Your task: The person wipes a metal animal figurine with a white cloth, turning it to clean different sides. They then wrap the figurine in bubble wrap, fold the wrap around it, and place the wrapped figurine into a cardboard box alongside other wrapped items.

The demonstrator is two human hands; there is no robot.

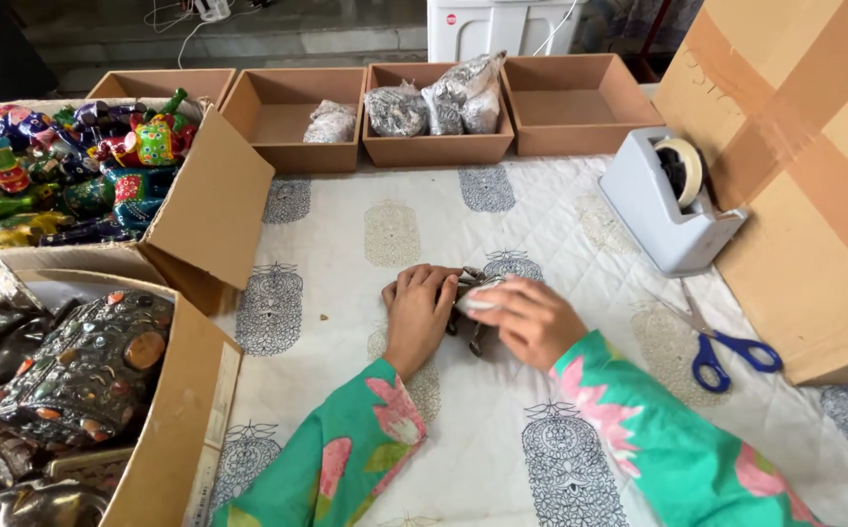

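Dark metal figurine (470,293) sits mid-frame, pinned flat by her left hand (420,310) so it can't slide. Her right hand (531,320) clamps a pale wrap (479,298) against it.

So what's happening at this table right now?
A person in green floral sleeves has both hands on a small dark metal ornament lying on the printed cloth. The left hand presses beside it and the right hand covers it with something white. Scissors and a tape dispenser sit to the right. Boxes of painted figures and dark metal pieces stand at the left.
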